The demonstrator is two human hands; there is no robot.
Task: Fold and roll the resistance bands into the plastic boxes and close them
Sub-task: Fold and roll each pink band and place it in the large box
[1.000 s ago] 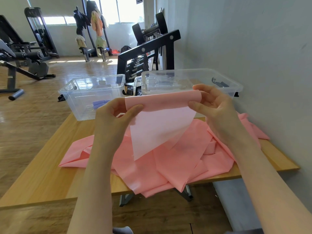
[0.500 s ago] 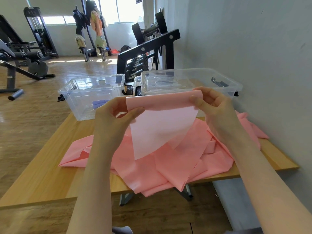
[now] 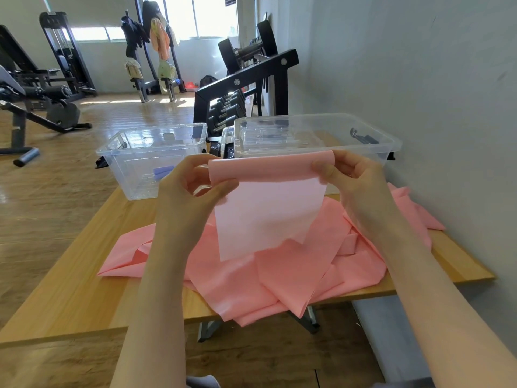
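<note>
Head view: I see my left hand (image 3: 193,191) and right hand (image 3: 355,180) pinching a rolled pink band (image 3: 268,197) above the table (image 3: 84,289). Left box (image 3: 145,161) holds a blue roll (image 3: 162,171); right box (image 3: 316,135) is lidded. No legible writing.

Left hand (image 3: 193,197) and right hand (image 3: 355,189): both bare, no gloves, rings or watch seen. Forearms bare from the wrists back to the frame's lower edge; no sleeve visible on either. Nails short, unpainted where visible. A bit of grey fabric shows at bottom edge, unidentifiable.
</note>
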